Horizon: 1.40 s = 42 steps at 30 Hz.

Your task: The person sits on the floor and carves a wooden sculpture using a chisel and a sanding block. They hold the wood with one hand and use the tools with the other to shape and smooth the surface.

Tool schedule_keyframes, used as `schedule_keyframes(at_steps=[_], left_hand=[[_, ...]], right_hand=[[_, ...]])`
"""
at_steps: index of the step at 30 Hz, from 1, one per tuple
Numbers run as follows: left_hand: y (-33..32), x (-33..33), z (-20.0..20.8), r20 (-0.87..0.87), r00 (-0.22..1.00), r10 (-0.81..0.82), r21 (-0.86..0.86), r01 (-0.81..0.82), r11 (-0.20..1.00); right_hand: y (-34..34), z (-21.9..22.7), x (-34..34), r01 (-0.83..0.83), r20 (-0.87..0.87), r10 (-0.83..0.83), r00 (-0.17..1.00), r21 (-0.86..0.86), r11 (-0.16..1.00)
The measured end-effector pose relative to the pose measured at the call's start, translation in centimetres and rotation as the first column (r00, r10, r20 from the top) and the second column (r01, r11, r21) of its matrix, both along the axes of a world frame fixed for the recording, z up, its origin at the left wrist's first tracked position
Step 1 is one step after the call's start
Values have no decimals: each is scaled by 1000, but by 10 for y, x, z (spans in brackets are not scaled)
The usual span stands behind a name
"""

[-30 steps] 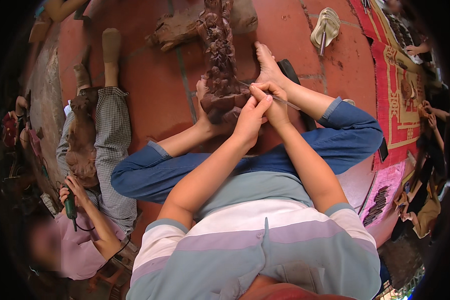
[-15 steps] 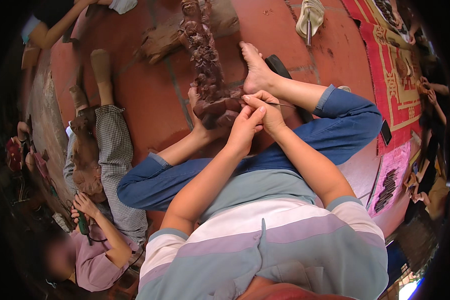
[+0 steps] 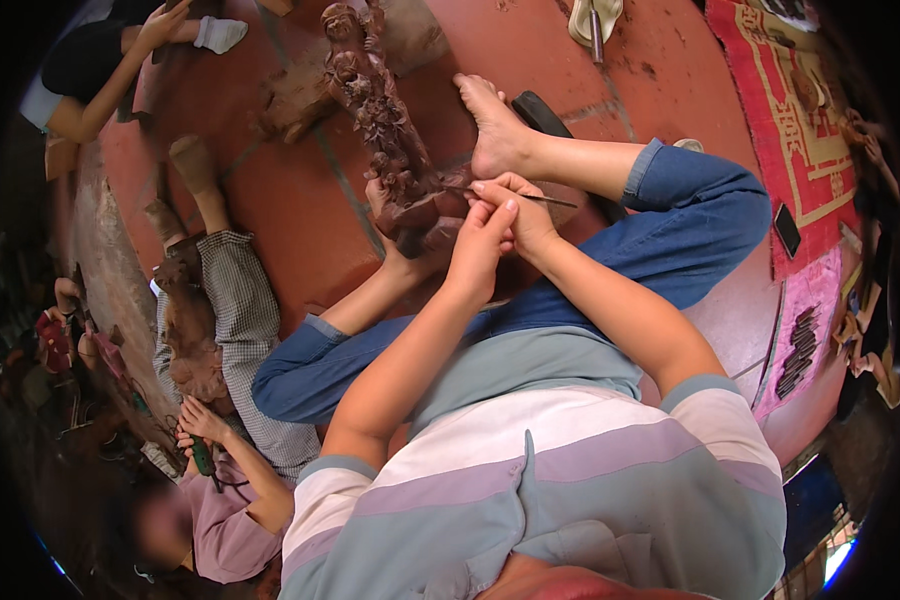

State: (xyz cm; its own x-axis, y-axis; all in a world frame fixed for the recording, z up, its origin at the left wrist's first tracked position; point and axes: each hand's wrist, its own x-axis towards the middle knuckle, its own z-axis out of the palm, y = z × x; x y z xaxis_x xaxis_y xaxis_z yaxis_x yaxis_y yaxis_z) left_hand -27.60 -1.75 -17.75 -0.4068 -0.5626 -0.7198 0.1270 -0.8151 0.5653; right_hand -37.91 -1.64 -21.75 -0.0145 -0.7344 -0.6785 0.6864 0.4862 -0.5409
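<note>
A dark reddish-brown carved wooden sculpture (image 3: 380, 120) lies away from me, its broad base (image 3: 422, 215) beside my bare feet. My right hand (image 3: 526, 222) is closed around a thin dark carving tool (image 3: 552, 201), whose rear end sticks out to the right. The tool's front end, mostly covered by fingers, points at the right side of the base. Pressed close against the right hand is my left hand (image 3: 482, 245), fingers curled and thumb up. What lies inside its grip is hidden.
At left, a co-worker (image 3: 232, 500) holds a green handheld tool (image 3: 202, 457) by another wooden carving (image 3: 192, 340). A log (image 3: 295, 100) lies behind the sculpture. To the right are a red patterned mat (image 3: 770, 150), a phone (image 3: 787, 231) and several dark tools on pink cloth (image 3: 798, 350).
The whole view has shifted and turned a little. Both hands stay together at the sculpture's base, and the carving tool is still in the right hand.
</note>
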Motion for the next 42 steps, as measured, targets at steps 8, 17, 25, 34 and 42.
schedule_keyframes(at_steps=[8, 17, 25, 34, 42], left_hand=[[5, 16, -2, -75, 997, 9, -3, -9, 1000], [-1, 101, -14, 338, 876, 343, -659, -40, 751], [6, 122, -43, 603, 700, 383, -697, 230, 679], [4, 134, -85, 534, 785, 313, -628, 122, 768], [0, 132, -73, 593, 749, 296, -604, 171, 778]], right_hand=[[0, 6, 7, -20, -83, 14, 996, -76, 997], [-10, 24, -3, -181, -370, 57, 927, -308, 934], [-20, 24, 16, -583, -902, -175, 394, -392, 711], [-17, 36, 24, -698, -953, -191, 235, -303, 649], [-37, 27, 29, -655, -917, -175, 358, -380, 653]])
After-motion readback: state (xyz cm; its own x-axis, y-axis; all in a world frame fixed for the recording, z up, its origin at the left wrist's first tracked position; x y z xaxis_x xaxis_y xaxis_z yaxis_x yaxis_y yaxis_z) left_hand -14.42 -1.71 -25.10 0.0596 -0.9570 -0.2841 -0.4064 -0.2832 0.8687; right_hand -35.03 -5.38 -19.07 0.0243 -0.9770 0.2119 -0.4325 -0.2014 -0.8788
